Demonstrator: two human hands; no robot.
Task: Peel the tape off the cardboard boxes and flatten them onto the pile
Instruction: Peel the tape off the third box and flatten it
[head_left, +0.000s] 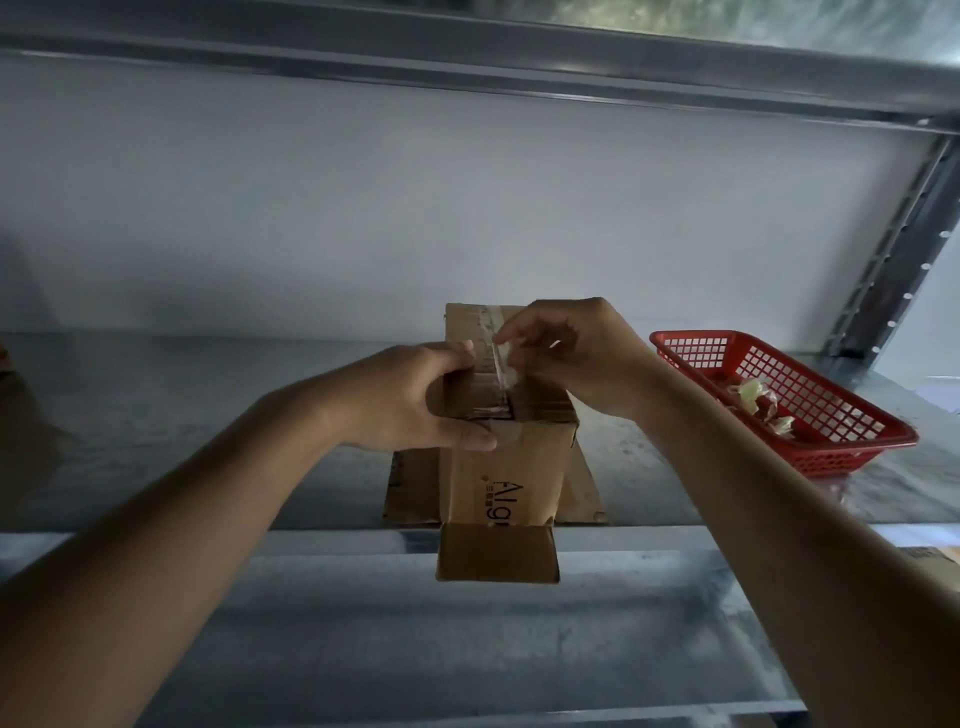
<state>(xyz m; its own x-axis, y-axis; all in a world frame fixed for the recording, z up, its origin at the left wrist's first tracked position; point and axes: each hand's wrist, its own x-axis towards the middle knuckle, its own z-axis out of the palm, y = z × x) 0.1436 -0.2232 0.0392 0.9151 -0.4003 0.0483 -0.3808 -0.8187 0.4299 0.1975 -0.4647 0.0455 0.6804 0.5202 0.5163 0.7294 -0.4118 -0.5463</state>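
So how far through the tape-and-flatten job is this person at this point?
Done: flattened brown cardboard already lies on the grey metal shelf, and crumpled tape scraps sit in the red plastic basket. In hand: the left hand grips the upright brown cardboard box while the right hand pinches its clear tape strip, partly lifted. Left: finishing the peel and flattening this box.

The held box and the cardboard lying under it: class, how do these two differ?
The held box stands upright, still box-shaped; the cardboard under it lies flat on the shelf. The box has tape that the right hand pinches while the left hand grips the box; no hand touches the flat piece. Both are brown cardboard.
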